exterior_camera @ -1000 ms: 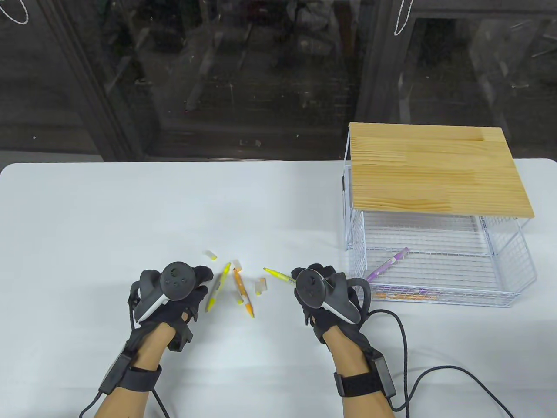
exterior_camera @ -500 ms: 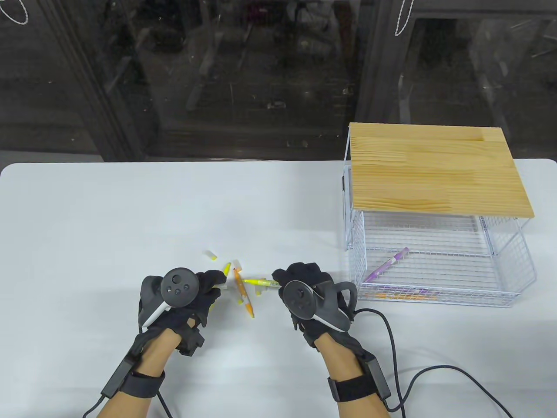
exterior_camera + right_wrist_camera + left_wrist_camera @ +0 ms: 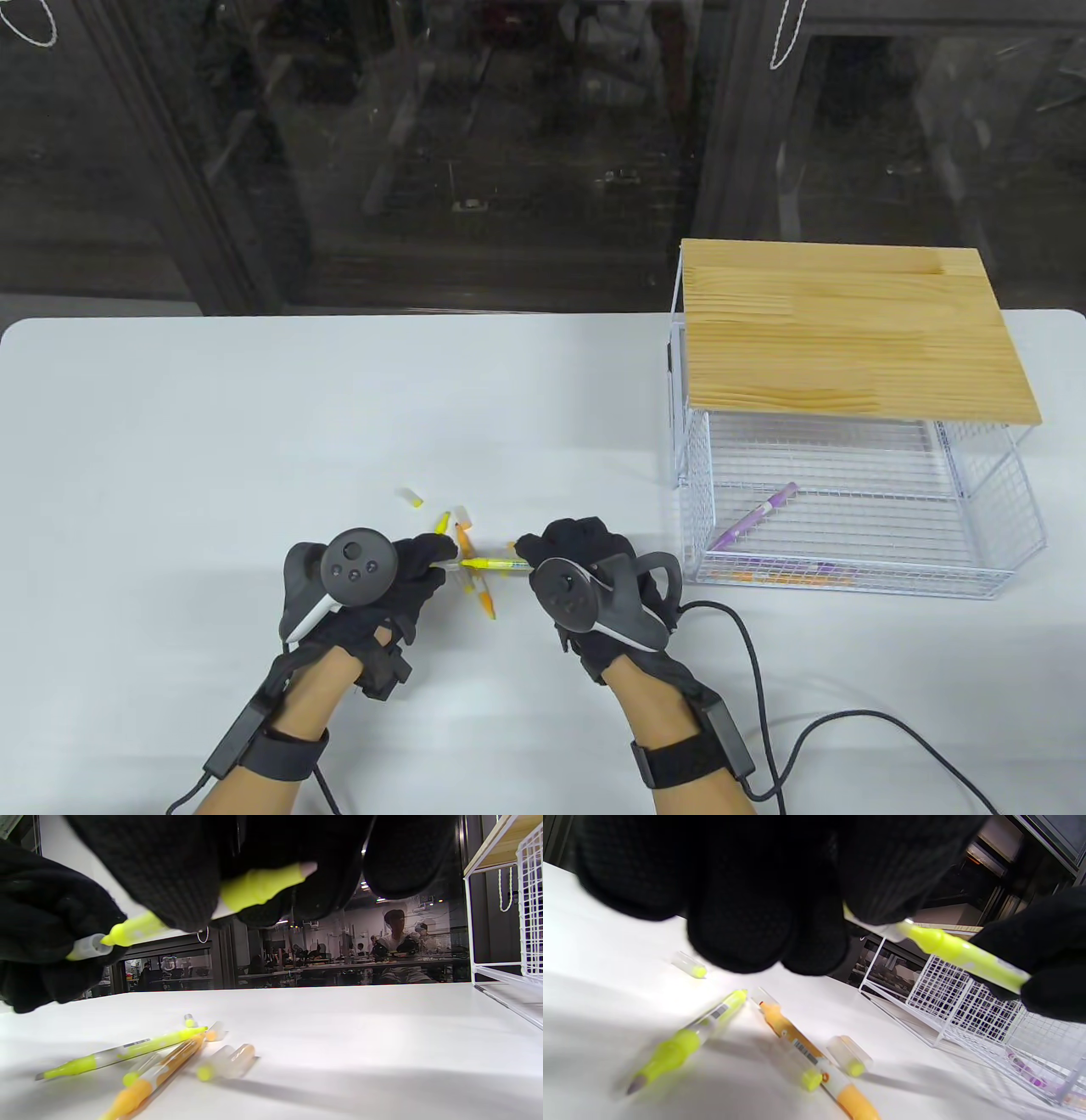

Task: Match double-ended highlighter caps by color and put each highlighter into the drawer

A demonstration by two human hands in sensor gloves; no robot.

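A white table (image 3: 212, 407) is seen in front of dark glass panes, with a wire drawer (image 3: 1001, 518) under a wooden top at its right. Left of the drawer, just above the table, a yellow highlighter (image 3: 494, 563) is held level between both hands. The barrel is clamped by the curled fingers of the right hand (image 3: 585, 564), and a clear cap (image 3: 87, 947) is pinched on its other end by the left hand (image 3: 386, 577).

The cap could be pushed on crooked if the two hands are not kept in line, and it may then slip out of the gloved fingertips (the gloves look thick). A wrong colour match is also possible, because yellow and orange caps lie mixed below.

The highlighter is slim, bright yellow, with a pale middle band. Below it on the table a second yellow highlighter (image 3: 683, 1041), an orange one (image 3: 814, 1058) and loose caps (image 3: 848, 1056) are lying. A purple highlighter (image 3: 755, 515) is already in the drawer.
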